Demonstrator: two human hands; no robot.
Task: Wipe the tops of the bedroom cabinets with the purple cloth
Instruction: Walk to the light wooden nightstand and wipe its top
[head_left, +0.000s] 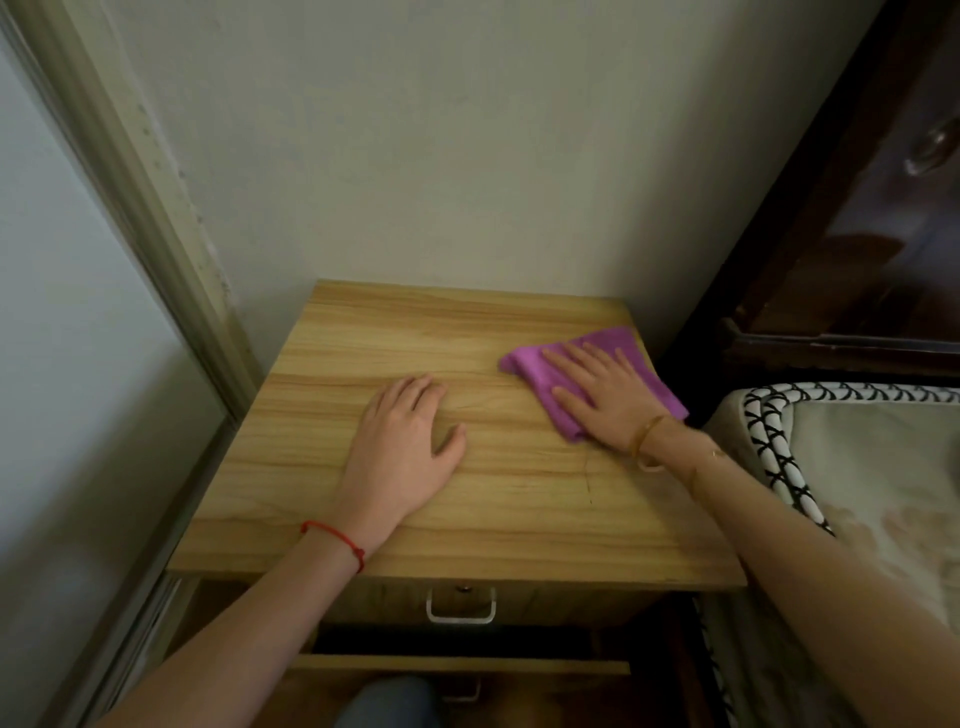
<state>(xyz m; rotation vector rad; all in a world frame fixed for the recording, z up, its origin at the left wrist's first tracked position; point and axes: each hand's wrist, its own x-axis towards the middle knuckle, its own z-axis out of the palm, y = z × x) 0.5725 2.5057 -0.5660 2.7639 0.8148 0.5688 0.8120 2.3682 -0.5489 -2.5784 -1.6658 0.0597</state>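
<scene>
- Nearest, below the front edge of the light wood-grain bedside cabinet (363, 332), a drawer with a pale metal loop handle (460, 605) sits under the top; a lower drawer stands partly pulled out.
- On the cabinet top, left of centre, the left hand (402, 452) rests flat, fingers loosely spread, holding nothing; it looks like a brace.
- Toward the cabinet's right rear corner, the right hand (597, 392) presses straight, spread fingers onto the soft, folded purple microfibre cloth (535, 371), which lies flat and slightly rumpled against the smooth laminate.
- Wiping seems under way on this cabinet: the cloth covers only the right side, so the left and front look left to do, and any other cabinets are out of view.
- Behind the cabinet, a matt off-white plaster wall (415, 156).
</scene>
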